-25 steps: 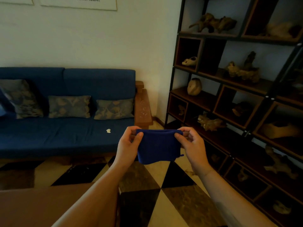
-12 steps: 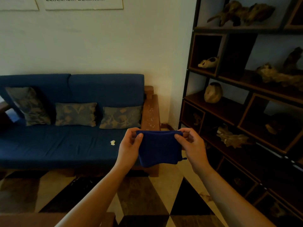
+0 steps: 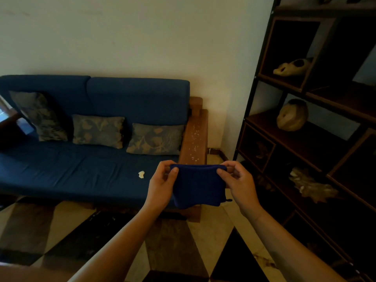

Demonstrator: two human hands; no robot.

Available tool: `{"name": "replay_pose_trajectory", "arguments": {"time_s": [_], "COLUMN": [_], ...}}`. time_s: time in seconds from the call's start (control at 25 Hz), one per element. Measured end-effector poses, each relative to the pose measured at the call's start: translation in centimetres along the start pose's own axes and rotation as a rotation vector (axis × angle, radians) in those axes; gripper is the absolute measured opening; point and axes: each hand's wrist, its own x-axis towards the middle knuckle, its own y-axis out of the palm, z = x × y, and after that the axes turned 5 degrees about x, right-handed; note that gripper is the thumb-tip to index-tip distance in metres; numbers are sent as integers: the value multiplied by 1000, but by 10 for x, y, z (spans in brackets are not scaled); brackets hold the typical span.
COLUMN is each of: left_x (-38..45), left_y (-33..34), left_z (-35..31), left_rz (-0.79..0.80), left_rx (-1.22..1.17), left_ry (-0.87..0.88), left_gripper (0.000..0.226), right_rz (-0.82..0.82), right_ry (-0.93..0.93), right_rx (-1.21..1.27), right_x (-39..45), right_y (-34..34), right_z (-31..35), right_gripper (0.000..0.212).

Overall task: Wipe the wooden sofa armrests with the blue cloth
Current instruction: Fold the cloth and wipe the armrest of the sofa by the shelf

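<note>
Right armrest (image 3: pixel 195 137) runs mid-frame, centre-right, long edge toward the camera, pale specks on top. Bare wall strip and open floor (image 3: pixel 215 159) between it and the dark shelf unit (image 3: pixel 317 123) on the right edge. Sofa (image 3: pixel 81 163) fills the left half, three cushions at the back, a small pale scrap (image 3: pixel 141 174) on the seat. Tiled floor open in the lower frame.

Blue cloth (image 3: pixel 198 186) held in the air at lower centre, overlapping the armrest's near end in the picture, hanging folded. Left hand (image 3: pixel 160 186) pinches its top left corner, right hand (image 3: pixel 240 184) the top right; thumbs on the near face, fingers (image 3: pixel 230 164) curled over the top edge, clamped on the cloth.
</note>
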Motion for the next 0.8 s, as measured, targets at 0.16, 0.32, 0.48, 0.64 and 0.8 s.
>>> {"name": "replay_pose_trajectory", "arguments": {"time_s": [0.16, 0.32, 0.48, 0.64, 0.8], "left_x": [65, 138, 213, 249, 278], "left_y": [1, 3, 10, 23, 47], "left_z": [40, 83, 134, 175, 230], "left_rz": [9, 44, 109, 112, 153], "left_rx": [23, 30, 37, 45, 71], "left_ry": [-51, -99, -205, -303, -422], "left_gripper": [15, 15, 15, 12, 12], "right_rz": [-9, -47, -112, -138, -172], "right_ry": [69, 128, 250, 336, 442], "right_rx": [4, -11, -23, -27, -68], "right_x": [63, 127, 188, 218, 245], "right_y": [25, 54, 83, 96, 95], "right_z": [-36, -76, -129, -174, -236], "right_gripper": [10, 10, 9, 8, 9]}}
